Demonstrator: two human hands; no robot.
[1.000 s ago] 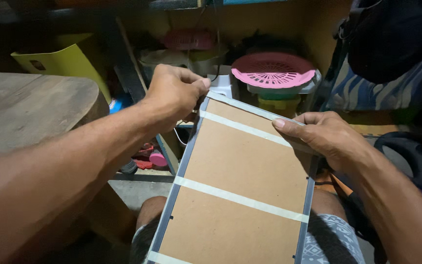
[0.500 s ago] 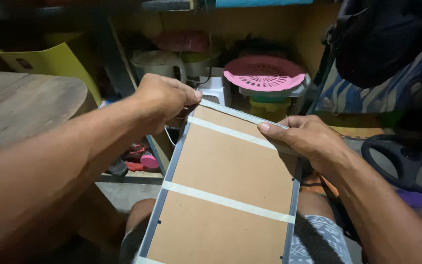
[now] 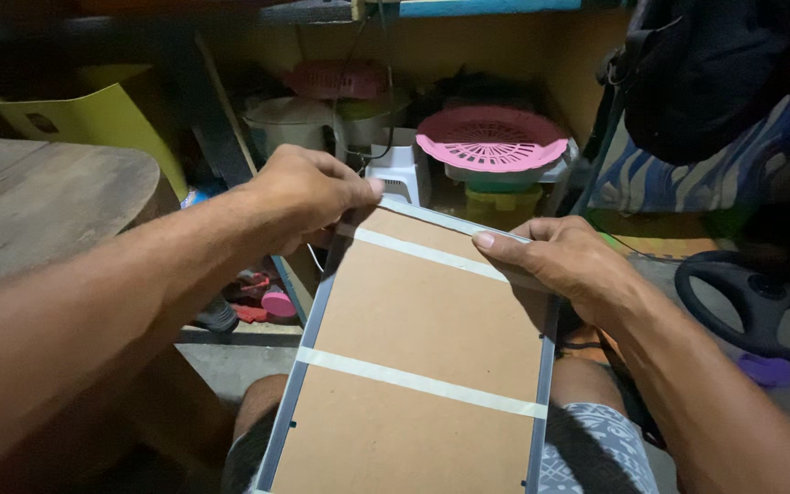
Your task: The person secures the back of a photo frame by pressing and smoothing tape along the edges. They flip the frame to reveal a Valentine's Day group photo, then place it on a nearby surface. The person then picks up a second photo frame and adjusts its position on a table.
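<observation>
Head view: picture frame (image 3: 422, 357) lies back-up on the lap, near end cut off at the bottom edge, top-left corner hidden under the left hand (image 3: 308, 197), its grip pinching that corner, while the right hand (image 3: 560, 261) clamps the top-right edge, fingers partly out of sight behind it.

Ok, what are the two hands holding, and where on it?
A picture frame, back side up on the lap. The left hand pinches its far left corner; the right hand grips the far right corner.

A frame (image 3: 418, 366) lies on the lap, a table (image 3: 38, 197) left, a steering wheel (image 3: 756, 302) right.
</observation>
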